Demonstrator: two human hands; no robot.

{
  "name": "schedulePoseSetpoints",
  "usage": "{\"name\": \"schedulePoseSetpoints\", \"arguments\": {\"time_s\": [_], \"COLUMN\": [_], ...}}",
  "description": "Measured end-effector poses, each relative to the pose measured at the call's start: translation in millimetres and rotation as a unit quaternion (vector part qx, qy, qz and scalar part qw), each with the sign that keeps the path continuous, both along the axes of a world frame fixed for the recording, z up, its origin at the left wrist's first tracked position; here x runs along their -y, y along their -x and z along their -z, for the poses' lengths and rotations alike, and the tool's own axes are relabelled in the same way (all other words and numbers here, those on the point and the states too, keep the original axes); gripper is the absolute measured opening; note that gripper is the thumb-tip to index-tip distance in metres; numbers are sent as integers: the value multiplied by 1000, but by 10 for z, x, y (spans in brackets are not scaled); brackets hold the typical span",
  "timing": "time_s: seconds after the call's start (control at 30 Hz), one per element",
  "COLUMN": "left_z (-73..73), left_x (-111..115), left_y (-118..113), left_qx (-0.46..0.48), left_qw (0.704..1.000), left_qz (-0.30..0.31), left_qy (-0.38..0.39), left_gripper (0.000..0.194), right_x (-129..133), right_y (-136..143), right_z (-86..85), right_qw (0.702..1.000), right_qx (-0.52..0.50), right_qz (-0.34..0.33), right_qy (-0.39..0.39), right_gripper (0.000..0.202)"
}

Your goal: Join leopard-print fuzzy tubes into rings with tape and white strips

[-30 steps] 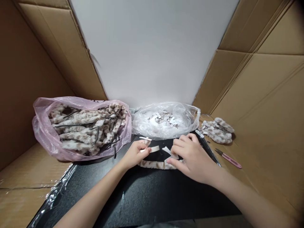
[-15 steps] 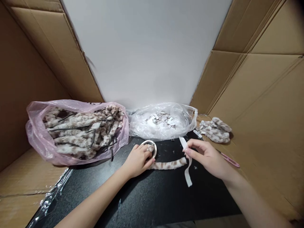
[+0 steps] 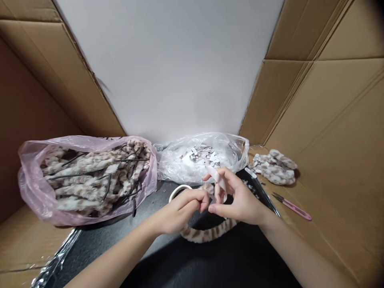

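Note:
My left hand (image 3: 184, 210) is closed, its fingers curled round one end of a furry spotted strip (image 3: 207, 235). The strip is white with brown patches and curves below both hands over the black tabletop. A tuft of it shows beyond the left fingertips. Close by on the right, my right hand (image 3: 240, 198) holds a short length of white tape (image 3: 217, 176) between its fingers, beside the strip's end. Whether the tape touches the fur cannot be made out. Behind my left hand lies a white tape roll (image 3: 177, 191), partly hidden.
A pink plastic bag (image 3: 30, 160) of furry strips with black cords stands at left. A clear bag (image 3: 168, 160) with small white and dark pieces lies at the back. Furry pieces (image 3: 277, 168) and pink thread snips (image 3: 295, 209) rest on cardboard at right.
My left hand has left the tape roll and lifted the furry strip's end. My right hand has brought the tape left towards it. The strip now curves more, and the view has shifted.

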State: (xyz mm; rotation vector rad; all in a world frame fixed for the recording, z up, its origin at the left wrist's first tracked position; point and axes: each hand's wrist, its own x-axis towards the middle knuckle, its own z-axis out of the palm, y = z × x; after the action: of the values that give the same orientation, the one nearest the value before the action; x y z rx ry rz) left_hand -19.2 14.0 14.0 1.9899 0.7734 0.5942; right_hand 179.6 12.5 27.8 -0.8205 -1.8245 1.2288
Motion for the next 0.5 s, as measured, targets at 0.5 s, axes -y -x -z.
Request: {"name": "schedulePoseSetpoints", "arguments": {"time_s": [0.5], "left_z": [-131], "left_x": [-191], "left_y": [-37], "left_qx": [152], "left_qw": [948], "left_qz": [-21], "left_qy": [280], "left_gripper": [18], "right_x": [-388], "right_y": [-48], "right_z": [-104], "right_qw": [999], "right_qx": [18], "right_qz": [33], "right_qy": [7], "right_gripper": [36]}}
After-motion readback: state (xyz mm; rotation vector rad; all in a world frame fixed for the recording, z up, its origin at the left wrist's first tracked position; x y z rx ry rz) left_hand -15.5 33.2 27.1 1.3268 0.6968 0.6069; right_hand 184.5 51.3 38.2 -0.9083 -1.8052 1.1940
